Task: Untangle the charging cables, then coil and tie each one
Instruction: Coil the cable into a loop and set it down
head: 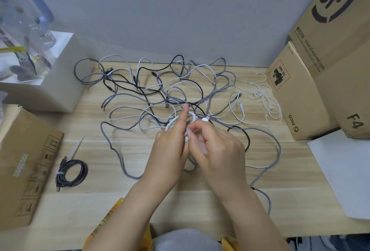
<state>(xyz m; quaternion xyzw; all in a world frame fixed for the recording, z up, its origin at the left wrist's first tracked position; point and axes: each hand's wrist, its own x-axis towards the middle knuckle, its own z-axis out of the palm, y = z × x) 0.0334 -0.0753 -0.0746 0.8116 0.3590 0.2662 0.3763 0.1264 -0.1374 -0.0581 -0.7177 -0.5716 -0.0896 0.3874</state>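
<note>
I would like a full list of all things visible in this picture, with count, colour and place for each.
tangled cables: several, grey, white and black, table middle.
white cable coil: one, white, held in both hands.
tied cable coil: one, black, front left of table.
loose tie: one, whitish, just above the tied cable coil.
pile of ties: several, white, right side near boxes.
cardboard boxes: three, brown, two right, one left.
white box: one, back left.
white sheet: one, right edge.
table: one, light wood.
left hand: grips the coil.
right hand: pinches the coil.
</note>
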